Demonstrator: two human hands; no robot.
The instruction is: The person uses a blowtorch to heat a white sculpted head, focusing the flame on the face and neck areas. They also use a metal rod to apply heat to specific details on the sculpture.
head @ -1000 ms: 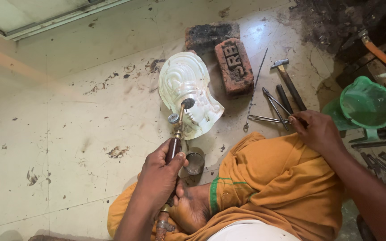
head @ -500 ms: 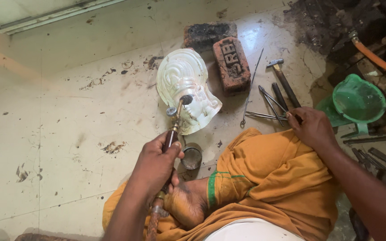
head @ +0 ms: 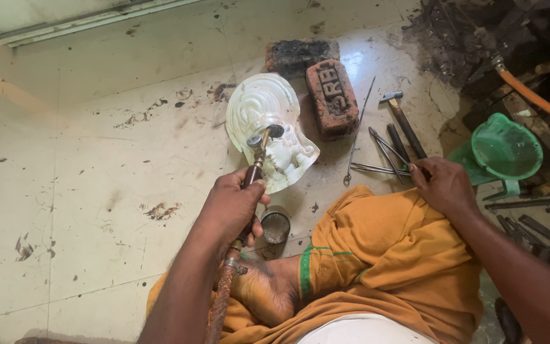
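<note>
My left hand (head: 232,210) grips a brown-handled rotary tool (head: 256,162) fed by a braided hose (head: 219,299). Its metal head hovers over a white carved piece (head: 263,114) shaped like a head, lying on the floor. My right hand (head: 444,185) reaches to the right, fingers resting on thin metal rods and chisels (head: 383,159) beside a hammer (head: 403,124). Whether it grasps one is hidden by the fingers. I sit cross-legged in orange cloth (head: 383,255), with my bare foot (head: 268,286) below the left hand.
A small round metal tin (head: 275,224) stands by my foot. Two bricks (head: 331,95) lie behind the carving. A green plastic funnel-like bowl (head: 505,148), an orange hose (head: 533,95) and more metal rods (head: 542,223) crowd the right side. The stained tile floor (head: 97,159) stretches left.
My left hand has shifted the tool slightly, keeping its head over the carving. My right hand stays on the rods; the view has moved a little.
</note>
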